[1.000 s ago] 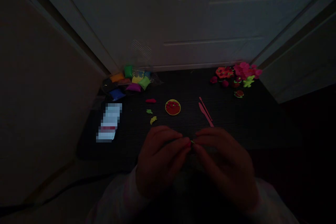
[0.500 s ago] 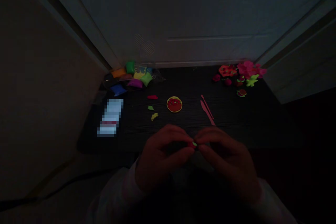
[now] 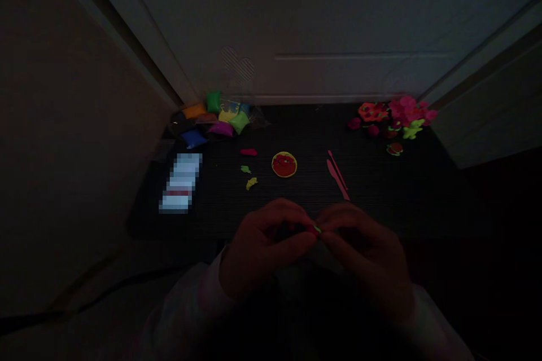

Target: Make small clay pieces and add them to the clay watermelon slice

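- Since the earlier frames, the things on the dark table (image 3: 385, 197) ride a little higher and further right in my view, and more of the green bit (image 3: 317, 228) shows than at first.
- My left hand (image 3: 266, 248) pinches the small red piece (image 3: 312, 230) between thumb and fingers.
- My right hand (image 3: 368, 254) closes its fingertips at the green bit on the red piece's right side; I cannot tell which fingers press hardest.
- Both the red piece and its green bit are at my meeting fingertips, near the table's front edge.
- Beyond my hands lies the round yellow-rimmed disc (image 3: 284, 171), red inside.
- Left of it are 3 small lumps: red (image 3: 249, 152), green (image 3: 246, 169) and yellow (image 3: 251, 183).
- Right of it lie 2 pink tools (image 3: 337, 180), side by side.
- Coloured packets (image 3: 222, 128) sit at the back left, bright modelled shapes (image 3: 406, 111) at the back right.
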